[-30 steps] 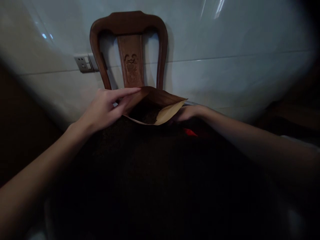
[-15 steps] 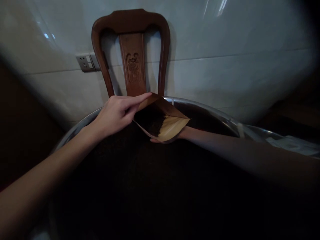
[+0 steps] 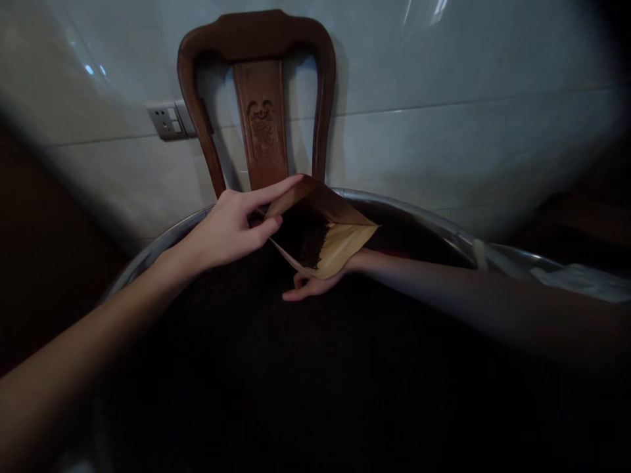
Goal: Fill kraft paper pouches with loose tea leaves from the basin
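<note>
A brown paper bag (image 3: 348, 246), its mouth gaping toward me, is held above the dark inside of a large round metal vessel. Dark granular stuff (image 3: 311, 244) shows within the bag against its yellowish lining. My left hand (image 3: 231, 230) holds the bag's left corner, index finger stretched along the far rim and thumb over the mouth. From below, my right hand (image 3: 320, 284) cups the bag, with a thumb or finger sticking out to the left; its other fingers are hidden under the paper.
The vessel's shiny metal rim (image 3: 414, 209) curves around behind my hands. Beyond it stands a carved wooden chair (image 3: 260, 125) against a tiled wall (image 3: 434, 144) with a socket plate (image 3: 166, 123). Pale plastic sheeting (image 3: 586, 281) lies over the rim at right. The vessel's contents are too dark to make out.
The bag has shifted slightly up. My left thumb has come away from the index finger, over the bag's mouth. More of my right hand's digits now protrude beneath the bag.
</note>
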`<state>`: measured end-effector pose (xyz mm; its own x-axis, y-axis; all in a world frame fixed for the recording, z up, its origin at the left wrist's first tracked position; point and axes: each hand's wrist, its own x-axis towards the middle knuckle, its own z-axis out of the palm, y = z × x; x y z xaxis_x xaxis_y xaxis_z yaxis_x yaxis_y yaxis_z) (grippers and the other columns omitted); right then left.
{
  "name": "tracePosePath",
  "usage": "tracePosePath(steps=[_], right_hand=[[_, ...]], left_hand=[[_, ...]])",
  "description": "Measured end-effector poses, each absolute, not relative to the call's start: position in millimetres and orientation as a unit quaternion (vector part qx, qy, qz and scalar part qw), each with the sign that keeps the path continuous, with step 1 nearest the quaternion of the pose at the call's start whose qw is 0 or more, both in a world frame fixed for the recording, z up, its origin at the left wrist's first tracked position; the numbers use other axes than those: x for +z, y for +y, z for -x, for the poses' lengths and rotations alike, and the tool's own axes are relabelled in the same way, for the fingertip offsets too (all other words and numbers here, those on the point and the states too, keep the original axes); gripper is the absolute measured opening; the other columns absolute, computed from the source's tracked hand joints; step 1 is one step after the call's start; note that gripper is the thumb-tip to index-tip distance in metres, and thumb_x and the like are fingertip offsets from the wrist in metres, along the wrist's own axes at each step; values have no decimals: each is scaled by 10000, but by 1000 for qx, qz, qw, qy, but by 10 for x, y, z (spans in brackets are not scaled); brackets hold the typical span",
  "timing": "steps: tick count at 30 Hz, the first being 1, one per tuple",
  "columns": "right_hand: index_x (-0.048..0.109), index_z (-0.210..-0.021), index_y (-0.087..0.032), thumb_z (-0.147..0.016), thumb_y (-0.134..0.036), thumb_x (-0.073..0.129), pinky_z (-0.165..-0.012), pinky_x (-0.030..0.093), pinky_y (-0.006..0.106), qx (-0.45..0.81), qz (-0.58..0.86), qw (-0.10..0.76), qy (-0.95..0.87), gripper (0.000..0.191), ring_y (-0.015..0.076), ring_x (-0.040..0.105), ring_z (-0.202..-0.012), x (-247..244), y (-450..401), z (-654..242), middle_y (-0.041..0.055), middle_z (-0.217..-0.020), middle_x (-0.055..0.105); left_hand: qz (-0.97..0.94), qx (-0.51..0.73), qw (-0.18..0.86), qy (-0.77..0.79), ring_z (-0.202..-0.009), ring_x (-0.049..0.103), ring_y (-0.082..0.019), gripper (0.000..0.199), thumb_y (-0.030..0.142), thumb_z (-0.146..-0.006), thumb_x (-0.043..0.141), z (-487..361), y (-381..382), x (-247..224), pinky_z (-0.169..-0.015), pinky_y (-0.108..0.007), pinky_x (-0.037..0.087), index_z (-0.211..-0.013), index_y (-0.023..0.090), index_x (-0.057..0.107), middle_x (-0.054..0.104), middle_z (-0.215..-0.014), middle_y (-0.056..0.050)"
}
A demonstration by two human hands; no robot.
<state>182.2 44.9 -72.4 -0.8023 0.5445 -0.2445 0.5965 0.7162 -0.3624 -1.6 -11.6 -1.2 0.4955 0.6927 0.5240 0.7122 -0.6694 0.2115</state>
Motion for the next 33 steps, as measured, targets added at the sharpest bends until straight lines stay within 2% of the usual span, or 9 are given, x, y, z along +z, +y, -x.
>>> tracePosePath(steps=[3,8,13,16,19,22,25,30,33], right_hand=[[666,-1009,-176,-842,-691,286,-847,470,404,-232,-266,176,919,662,243,634,-855,-742,485,-1809,92,-957,667],[593,-1142,-100,-840,-632,398,-955,416,406,-187,-315,179,913,642,313,537,-1121,-875,522,-1753,180,-1205,559],[591,-1157,-125,-770,-773,357,-935,436,394,-227,-284,290,885,790,292,551,-1112,-865,485,-1673,143,-1201,568],[607,-1126,-150,-762,-788,343,-921,439,399,-234,-288,272,888,780,279,580,-1057,-860,448,-1664,117,-1128,608],[538,-1245,-112,-778,-748,386,-988,395,406,-199,-307,239,899,803,297,516,-1168,-883,405,-1656,159,-1250,546],[548,-1253,-106,-722,-782,434,-1018,372,425,-229,-293,269,889,867,317,492,-1199,-871,361,-1629,165,-1281,532],[608,-1183,-133,-707,-815,397,-988,405,415,-279,-263,305,872,859,297,540,-1141,-827,317,-1603,131,-1210,590],[534,-1286,-160,-588,-866,466,-969,434,408,-285,-256,311,870,995,300,530,-1159,-770,261,-1603,121,-1269,554],[624,-1168,-211,-527,-837,560,-913,477,408,-309,-235,349,853,899,287,577,-1082,-741,222,-1611,75,-1147,625]], left_hand=[[841,-356,-12,-408,-993,637,-205,504,208,-833,535,8,-94,-26,-850,-301,534,-1333,267,500,614,-1237,-1],[792,-418,-27,-444,-976,645,-223,529,196,-817,557,4,-56,-57,-799,-314,571,-1338,260,494,623,-1221,-18],[808,-395,-4,-437,-1039,628,-232,553,182,-819,551,22,-50,-71,-881,-332,540,-1360,268,467,591,-1270,-14],[833,-355,25,-423,-1053,627,-246,566,170,-811,549,22,-73,-69,-927,-356,513,-1362,274,464,618,-1232,0],[846,-332,41,-415,-1087,611,-257,570,155,-809,534,16,-95,-66,-946,-366,498,-1363,266,464,595,-1265,-4],[851,-326,47,-410,-1119,592,-253,554,151,-818,518,15,-98,-64,-956,-365,490,-1358,263,470,564,-1303,-7],[852,-328,48,-405,-1103,600,-241,536,159,-828,514,24,-88,-60,-941,-353,496,-1352,264,477,561,-1307,-9],[857,-321,43,-401,-989,643,-217,514,176,-837,526,45,-83,-52,-854,-312,527,-1342,259,488,612,-1242,-13],[861,-315,39,-396,-870,661,-186,508,178,-843,520,55,-80,-54,-797,-290,533,-1343,263,486,654,-1165,-5]])
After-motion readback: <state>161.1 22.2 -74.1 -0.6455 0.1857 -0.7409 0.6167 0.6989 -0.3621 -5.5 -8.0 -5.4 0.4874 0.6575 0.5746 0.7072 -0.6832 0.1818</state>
